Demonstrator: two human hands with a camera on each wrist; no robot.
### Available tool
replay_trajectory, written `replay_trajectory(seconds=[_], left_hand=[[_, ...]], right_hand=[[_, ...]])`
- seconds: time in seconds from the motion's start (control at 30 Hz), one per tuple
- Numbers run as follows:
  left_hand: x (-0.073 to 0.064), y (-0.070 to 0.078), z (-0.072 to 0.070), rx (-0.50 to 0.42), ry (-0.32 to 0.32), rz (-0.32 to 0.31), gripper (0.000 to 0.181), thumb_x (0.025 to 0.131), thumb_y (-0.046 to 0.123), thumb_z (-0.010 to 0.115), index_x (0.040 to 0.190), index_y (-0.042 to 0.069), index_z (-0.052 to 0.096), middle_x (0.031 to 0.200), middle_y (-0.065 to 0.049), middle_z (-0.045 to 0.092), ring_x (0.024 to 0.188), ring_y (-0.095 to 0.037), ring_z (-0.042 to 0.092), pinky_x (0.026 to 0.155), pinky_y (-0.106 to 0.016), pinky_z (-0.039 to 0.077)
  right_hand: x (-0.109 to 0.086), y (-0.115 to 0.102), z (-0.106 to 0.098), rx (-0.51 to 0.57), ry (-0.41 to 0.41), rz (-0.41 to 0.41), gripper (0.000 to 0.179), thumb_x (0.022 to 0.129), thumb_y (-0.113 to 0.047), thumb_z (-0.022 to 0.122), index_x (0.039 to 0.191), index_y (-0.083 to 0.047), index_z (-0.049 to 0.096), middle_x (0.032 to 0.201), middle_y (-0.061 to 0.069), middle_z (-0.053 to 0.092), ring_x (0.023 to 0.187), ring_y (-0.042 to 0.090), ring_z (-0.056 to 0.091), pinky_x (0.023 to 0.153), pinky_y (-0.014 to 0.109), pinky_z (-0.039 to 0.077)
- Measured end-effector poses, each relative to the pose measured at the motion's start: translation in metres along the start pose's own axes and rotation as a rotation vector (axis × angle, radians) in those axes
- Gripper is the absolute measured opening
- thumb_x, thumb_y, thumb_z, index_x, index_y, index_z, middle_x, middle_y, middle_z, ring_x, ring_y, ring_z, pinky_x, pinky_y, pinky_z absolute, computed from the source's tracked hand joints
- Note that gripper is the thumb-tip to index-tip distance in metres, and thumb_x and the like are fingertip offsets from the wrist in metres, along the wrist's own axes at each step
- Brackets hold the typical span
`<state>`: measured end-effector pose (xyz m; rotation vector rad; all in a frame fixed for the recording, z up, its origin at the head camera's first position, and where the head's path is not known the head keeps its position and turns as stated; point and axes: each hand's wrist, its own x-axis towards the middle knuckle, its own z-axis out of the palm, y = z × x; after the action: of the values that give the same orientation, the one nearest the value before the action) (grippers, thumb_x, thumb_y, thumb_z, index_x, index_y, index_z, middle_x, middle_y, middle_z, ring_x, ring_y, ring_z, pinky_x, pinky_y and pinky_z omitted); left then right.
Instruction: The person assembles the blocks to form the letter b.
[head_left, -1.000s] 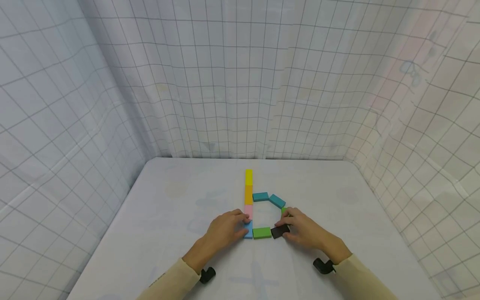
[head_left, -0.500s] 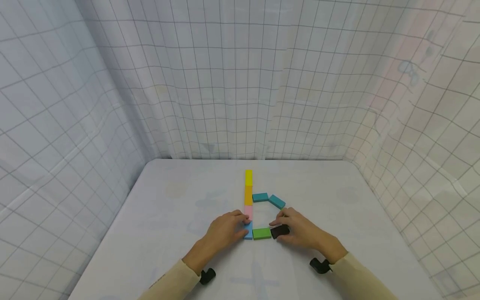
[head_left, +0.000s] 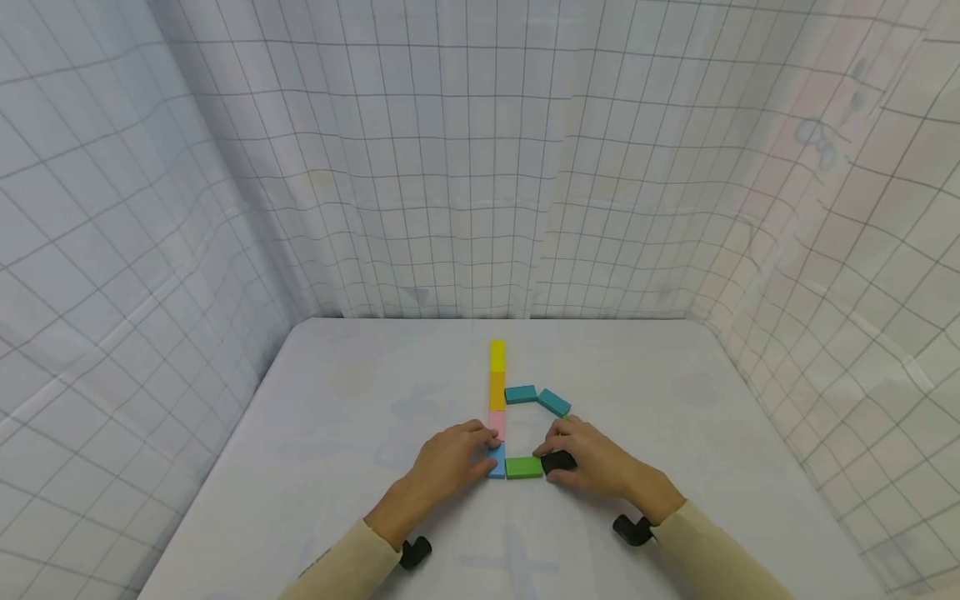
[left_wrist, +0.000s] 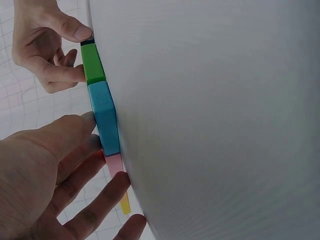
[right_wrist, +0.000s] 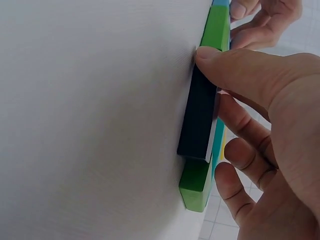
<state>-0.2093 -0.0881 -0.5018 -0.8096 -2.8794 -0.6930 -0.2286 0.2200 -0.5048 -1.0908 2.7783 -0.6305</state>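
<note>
My right hand [head_left: 600, 460] pinches a black block [head_left: 558, 462], with the thumb along its near side and a finger across its far side. The block lies flat at the right end of a green block [head_left: 523, 467]. A second green block [right_wrist: 194, 180], largely covered by the right hand in the head view, shows beyond the black one in the right wrist view. My left hand [head_left: 450, 458] touches the left side of a blue block [left_wrist: 105, 120] with thumb and fingertips, its fingers spread and fairly straight. One fingertip reaches the pink block [head_left: 497, 423] behind the blue one.
An orange block [head_left: 497, 392] and a yellow block [head_left: 498, 356] continue the straight column away from me. Two teal blocks [head_left: 521, 394] curve right from it, forming a loop with the others. White cloth covers the table [head_left: 360, 392]; gridded curtains [head_left: 480, 167] surround it.
My right hand has shifted slightly left, its thumb and fingers moving further along the black block. It now covers most of the green block behind. The left hand stays in place.
</note>
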Motion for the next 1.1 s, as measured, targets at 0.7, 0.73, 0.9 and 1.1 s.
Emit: replay_trajectory(seconds=[0.7, 0.73, 0.9, 1.1], left_hand=[[0.0011, -0.0018, 0.0022, -0.001, -0.028, -0.021, 0.028, 0.101, 0.021, 0.094, 0.127, 0.013, 0.088, 0.132, -0.001, 0.083, 0.124, -0.026, 0.082, 0.108, -0.049, 0.069], [0.0012, -0.0021, 0.0023, 0.001, -0.028, -0.021, 0.028, 0.101, 0.021, 0.094, 0.127, 0.013, 0.088, 0.133, -0.001, 0.083, 0.124, -0.026, 0.082, 0.108, -0.049, 0.070], [0.0017, -0.0031, 0.0032, -0.003, -0.028, -0.022, 0.028, 0.101, 0.022, 0.094, 0.127, 0.014, 0.088, 0.133, -0.001, 0.083, 0.124, -0.026, 0.082, 0.108, -0.049, 0.069], [0.0023, -0.0024, 0.0029, 0.005, -0.030, -0.022, 0.028, 0.101, 0.022, 0.094, 0.127, 0.013, 0.088, 0.133, -0.002, 0.084, 0.124, -0.026, 0.082, 0.109, -0.049, 0.069]], right_hand=[[0.0029, 0.0025, -0.0033, -0.032, 0.009, -0.073, 0.044, 0.100, -0.025, 0.096, 0.142, -0.022, 0.083, 0.132, -0.008, 0.080, 0.123, 0.018, 0.068, 0.109, 0.044, 0.062], [0.0031, 0.0024, -0.0036, -0.031, 0.011, -0.077, 0.044, 0.100, -0.025, 0.096, 0.142, -0.022, 0.083, 0.132, -0.008, 0.080, 0.123, 0.018, 0.068, 0.108, 0.044, 0.063], [0.0040, 0.0023, -0.0038, -0.025, 0.001, -0.065, 0.046, 0.099, -0.024, 0.097, 0.143, -0.023, 0.083, 0.132, -0.010, 0.081, 0.123, 0.017, 0.068, 0.108, 0.044, 0.062], [0.0001, 0.0058, -0.0056, -0.012, 0.007, -0.025, 0.051, 0.099, -0.030, 0.097, 0.147, -0.026, 0.081, 0.136, -0.009, 0.078, 0.127, 0.017, 0.067, 0.110, 0.046, 0.061]])
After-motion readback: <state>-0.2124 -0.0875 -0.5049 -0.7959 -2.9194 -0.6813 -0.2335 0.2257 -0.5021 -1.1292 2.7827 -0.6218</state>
